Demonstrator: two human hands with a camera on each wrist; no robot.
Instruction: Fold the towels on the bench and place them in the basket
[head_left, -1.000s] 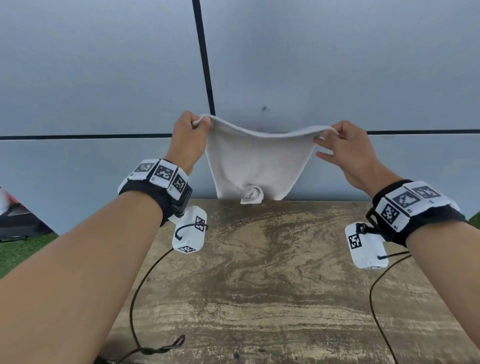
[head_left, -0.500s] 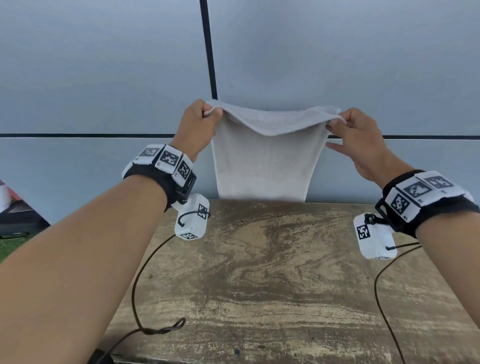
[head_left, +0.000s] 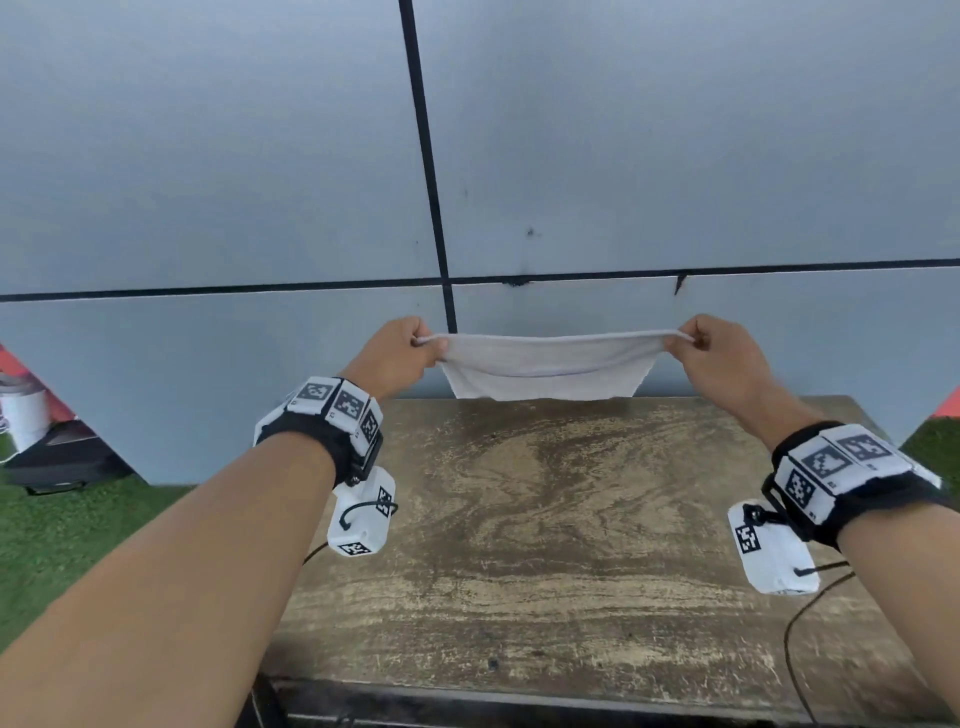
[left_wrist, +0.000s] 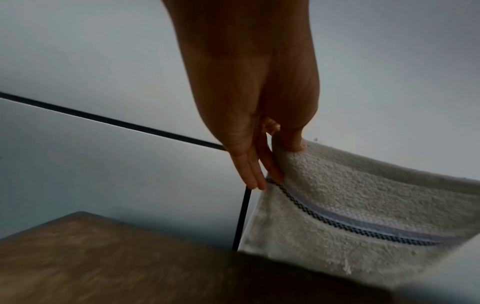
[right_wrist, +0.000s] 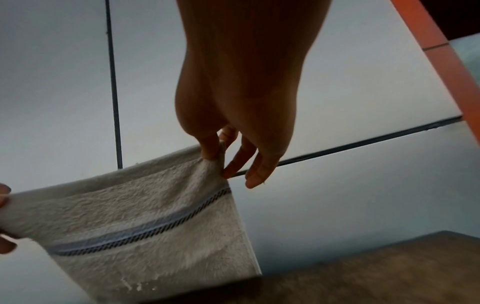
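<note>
Pinching white towel (head_left: 545, 366) by top corners: left hand (head_left: 397, 353) at one end, right hand (head_left: 719, 358) at other. Hanging stretched between both hands, lower edge meeting far edge of tabletop (head_left: 545, 519).

A grey panelled wall (head_left: 208, 156) with black seams (head_left: 426, 156) stands behind, green turf (head_left: 62, 530) below.
</note>
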